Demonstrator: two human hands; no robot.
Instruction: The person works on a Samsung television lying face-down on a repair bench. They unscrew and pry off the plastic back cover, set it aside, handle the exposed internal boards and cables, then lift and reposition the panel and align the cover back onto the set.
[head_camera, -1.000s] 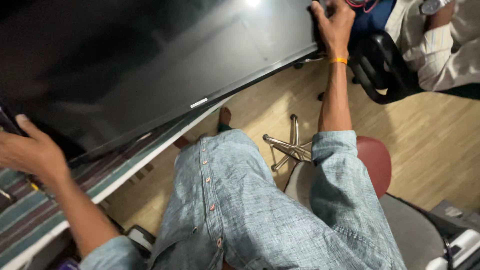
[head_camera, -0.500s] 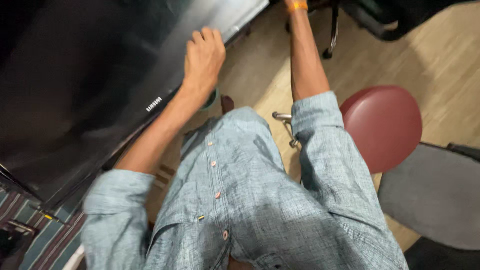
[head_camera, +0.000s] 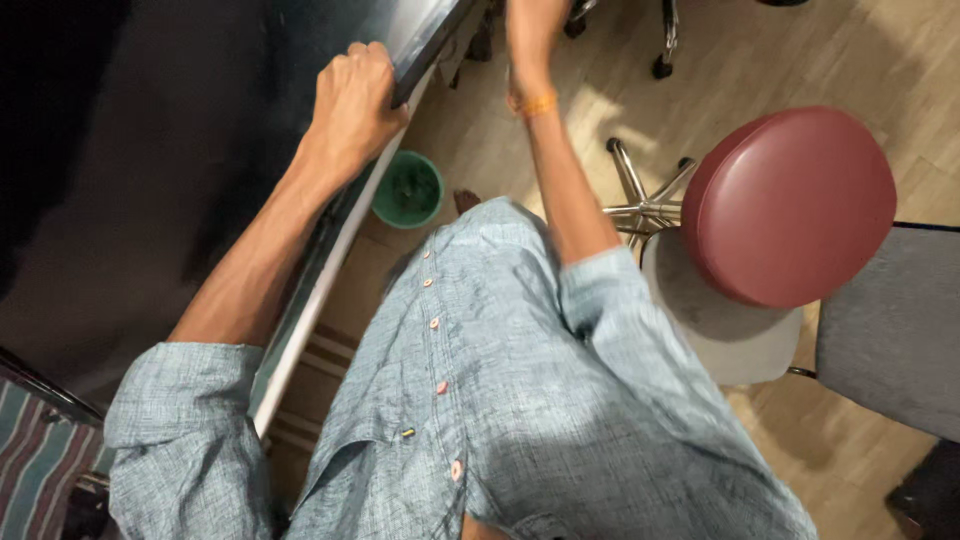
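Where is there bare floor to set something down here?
Bare wooden floor lies open above the red stool. A smaller patch sits between the green bin and the stool's chrome legs. Lower right is crowded by the grey chair.

1. We see the scene through one camera only, worn on the head, so no part is shared with a second view.
2. We look steeply down along our own torso; the blue-grey shirt fills the lower middle, very near the lens.
3. The left hand lies at upper left on the dark panel's edge; the right hand is cut off by the top border.
4. Farther below lie the wooden floor, a red stool at right and a green bucket.
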